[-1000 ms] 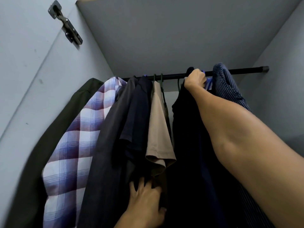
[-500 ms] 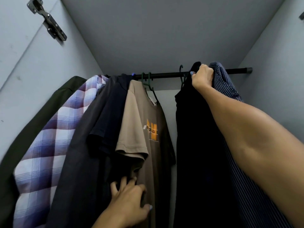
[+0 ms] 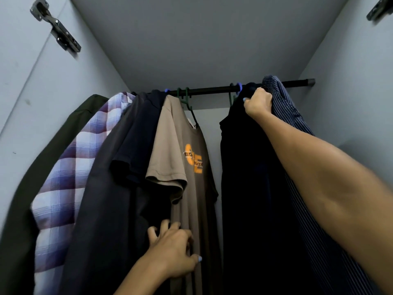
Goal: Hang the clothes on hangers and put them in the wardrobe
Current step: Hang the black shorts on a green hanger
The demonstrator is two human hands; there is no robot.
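Far left: a dark olive jacket (image 3: 53, 150) hangs against the pale grey wardrobe wall (image 3: 25, 103), with a metal door hinge (image 3: 56, 26) above it.
Next along: a purple-and-white checked shirt (image 3: 70, 167), then a charcoal shirt (image 3: 102, 188) and a navy short-sleeved T-shirt (image 3: 136, 141), all bunched close together.
Change: over the last second the brown T-shirt with the orange chest print (image 3: 187, 158) has swung from edge-on to face-on, and a gap showing the back wall has opened to its right.
Left hand: the left hand (image 3: 172, 252) presses spread, bent fingers into the lower front of the brown T-shirt, pushing the bunch leftward; it grips nothing that I can see.
Rail: a thin black metal clothes rail (image 3: 212, 89) spans the wardrobe, carrying green plastic hanger hooks (image 3: 185, 96).
Task item: a black garment (image 3: 251, 188) hangs just right of the gap, its top bunched directly under the right hand, apparently on a blue hanger hook (image 3: 239, 87) over the rail.
Right hand: the right hand (image 3: 258, 103) is curled tightly round the black garment's top, just below the rail.
Far right: a navy pinstriped shirt (image 3: 282, 107) touches the back of that hand.
Meaning: the garment looks hooked on; probably only release and spacing remain.
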